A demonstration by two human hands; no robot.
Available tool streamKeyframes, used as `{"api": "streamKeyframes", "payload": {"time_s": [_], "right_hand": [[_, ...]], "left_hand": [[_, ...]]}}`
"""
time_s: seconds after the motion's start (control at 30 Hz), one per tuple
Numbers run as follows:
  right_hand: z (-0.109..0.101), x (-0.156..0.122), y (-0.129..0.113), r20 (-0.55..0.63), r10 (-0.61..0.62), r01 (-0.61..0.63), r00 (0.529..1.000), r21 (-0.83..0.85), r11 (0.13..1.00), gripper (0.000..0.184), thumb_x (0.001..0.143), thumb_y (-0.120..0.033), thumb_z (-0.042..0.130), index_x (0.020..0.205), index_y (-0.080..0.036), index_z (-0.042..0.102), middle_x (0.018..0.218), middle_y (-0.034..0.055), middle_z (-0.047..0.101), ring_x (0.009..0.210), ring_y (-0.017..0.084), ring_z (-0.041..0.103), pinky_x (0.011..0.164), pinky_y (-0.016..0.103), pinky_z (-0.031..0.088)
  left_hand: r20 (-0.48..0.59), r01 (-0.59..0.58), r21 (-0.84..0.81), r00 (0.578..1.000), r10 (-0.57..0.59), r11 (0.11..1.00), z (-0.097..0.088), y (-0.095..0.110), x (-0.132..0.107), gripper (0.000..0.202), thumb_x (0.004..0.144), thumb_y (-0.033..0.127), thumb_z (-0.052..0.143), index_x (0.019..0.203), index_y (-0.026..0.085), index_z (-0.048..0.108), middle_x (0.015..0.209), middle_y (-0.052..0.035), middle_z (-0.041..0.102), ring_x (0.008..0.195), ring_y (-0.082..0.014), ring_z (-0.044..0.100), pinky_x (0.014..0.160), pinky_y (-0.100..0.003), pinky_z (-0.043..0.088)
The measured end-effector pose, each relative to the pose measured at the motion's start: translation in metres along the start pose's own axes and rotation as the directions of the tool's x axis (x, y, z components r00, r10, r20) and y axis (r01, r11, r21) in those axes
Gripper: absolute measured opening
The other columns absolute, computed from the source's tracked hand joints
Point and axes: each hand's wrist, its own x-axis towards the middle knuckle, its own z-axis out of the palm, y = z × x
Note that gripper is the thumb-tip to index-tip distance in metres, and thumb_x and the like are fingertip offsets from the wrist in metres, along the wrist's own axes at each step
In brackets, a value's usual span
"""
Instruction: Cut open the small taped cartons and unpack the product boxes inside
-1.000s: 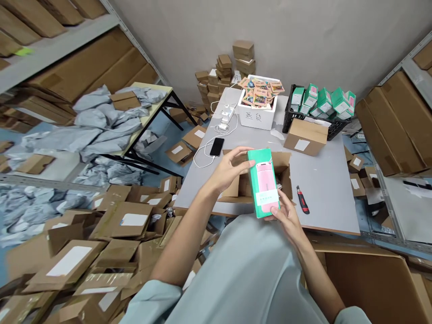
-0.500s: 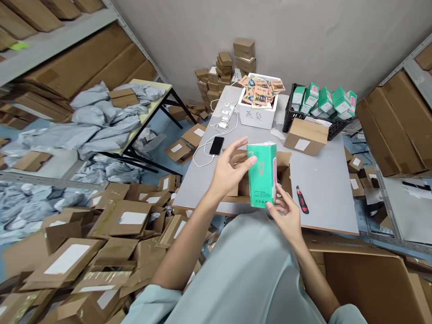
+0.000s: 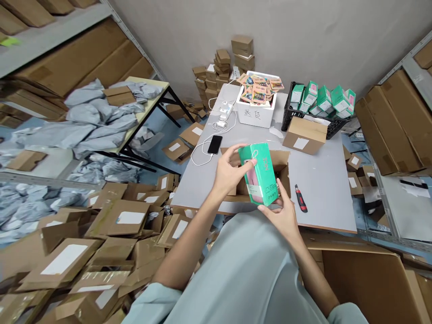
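Between my two hands is a green box [image 3: 265,173] with a pink and white side panel, tilted above the table. My left hand [image 3: 231,171] grips its upper left part, the thumb lying across the panel. At the lower right edge, my right hand [image 3: 281,213] closes on the bottom corner. Directly behind and below it, an open cardboard box [image 3: 284,158] stands on the grey table [image 3: 320,180], partly hidden by the green box and my hands. A red and black utility knife [image 3: 301,199] lies to the right of my right hand.
A plugged-in phone [image 3: 215,145] lies at the left. Behind stand a white foam box [image 3: 254,114] of packets, a black crate [image 3: 288,108] of green boxes and a cardboard carton [image 3: 304,136]. Piled cartons [image 3: 131,218] cover the floor at left; a large open carton [image 3: 367,279] sits at lower right.
The green box has been turned in my hands, so its pink and white side panel now shows on the left. Both hands still hold it; the camera view has shifted slightly.
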Motion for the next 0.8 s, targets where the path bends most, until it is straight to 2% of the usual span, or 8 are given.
{"api": "streamKeyframes", "payload": {"time_s": [0.13,0.23,0.3,0.4,0.5,0.57,0.67,0.8], "right_hand": [[-0.001,0.002,-0.003,0.040,0.038,-0.044,0.999,0.160,0.986,0.101,0.089,-0.050,0.091,0.177,-0.034,0.044,0.161,0.0107,0.067,0.105,0.024,0.079,0.072,0.032,0.074],[-0.010,0.003,-0.003,0.175,0.101,-0.163,0.979,0.391,0.906,0.088,0.091,-0.048,0.090,0.170,-0.033,0.054,0.152,0.0083,0.073,0.102,0.021,0.079,0.067,0.029,0.073],[-0.013,0.003,0.000,0.243,0.121,-0.229,0.963,0.490,0.841,0.075,0.090,-0.047,0.091,0.158,-0.032,0.065,0.136,0.0065,0.080,0.094,0.019,0.079,0.065,0.027,0.072],[-0.009,0.004,0.008,0.341,0.133,-0.320,0.931,0.582,0.748,0.059,0.089,-0.055,0.090,0.140,-0.029,0.075,0.112,0.0059,0.085,0.081,0.019,0.081,0.062,0.027,0.070],[-0.001,0.005,0.015,0.382,0.150,-0.370,0.912,0.607,0.704,0.058,0.089,-0.069,0.083,0.128,-0.025,0.078,0.108,0.0103,0.087,0.080,0.025,0.083,0.058,0.029,0.066],[0.000,0.007,0.018,0.374,0.158,-0.365,0.914,0.588,0.722,0.063,0.090,-0.077,0.075,0.124,-0.024,0.080,0.112,0.0135,0.087,0.082,0.027,0.084,0.057,0.030,0.065],[-0.012,0.013,0.021,0.339,0.159,-0.311,0.927,0.462,0.831,0.070,0.092,-0.082,0.071,0.130,-0.024,0.081,0.117,0.0148,0.086,0.082,0.028,0.084,0.056,0.034,0.065],[-0.044,0.035,0.012,0.018,0.052,-0.054,0.998,0.150,0.987,0.077,0.085,-0.066,0.090,0.148,-0.024,0.076,0.135,0.0151,0.081,0.102,0.027,0.082,0.073,0.036,0.071]], "left_hand": [[0.052,0.038,-0.044,0.998,-0.035,0.998,-0.001,0.002,-0.002,0.070,0.083,0.053,0.095,0.144,0.028,0.070,0.150,-0.0128,0.072,0.120,-0.0301,0.078,0.100,-0.044,0.068],[0.149,0.190,-0.149,0.974,-0.168,0.970,-0.010,-0.007,0.002,0.090,0.084,0.058,0.096,0.162,0.033,0.057,0.162,-0.0158,0.063,0.131,-0.0328,0.075,0.107,-0.048,0.066],[0.279,0.326,-0.223,0.924,-0.261,0.919,-0.014,-0.021,0.003,0.093,0.083,0.063,0.096,0.161,0.030,0.058,0.160,-0.0178,0.065,0.134,-0.0347,0.073,0.106,-0.048,0.065],[0.504,0.494,-0.319,0.811,-0.297,0.808,-0.012,-0.046,-0.006,0.086,0.078,0.074,0.095,0.142,0.022,0.072,0.141,-0.0186,0.077,0.123,-0.0364,0.078,0.099,-0.044,0.065],[0.662,0.611,-0.333,0.694,-0.284,0.718,-0.004,-0.062,-0.026,0.079,0.070,0.064,0.104,0.129,0.020,0.078,0.125,-0.0181,0.083,0.116,-0.0403,0.080,0.094,-0.047,0.064],[0.706,0.657,-0.327,0.647,-0.286,0.679,0.001,-0.064,-0.039,0.073,0.070,0.054,0.106,0.128,0.019,0.079,0.125,-0.0205,0.083,0.120,-0.0444,0.079,0.098,-0.052,0.063],[0.674,0.661,-0.353,0.671,-0.310,0.662,0.002,-0.059,-0.047,0.065,0.073,0.045,0.104,0.128,0.019,0.079,0.135,-0.0220,0.080,0.127,-0.0455,0.076,0.106,-0.055,0.060],[0.557,0.630,-0.304,0.726,-0.403,0.715,-0.005,-0.043,-0.041,0.081,0.073,0.036,0.104,0.146,0.028,0.070,0.147,-0.0188,0.075,0.128,-0.0442,0.076,0.094,-0.049,0.065]]}}
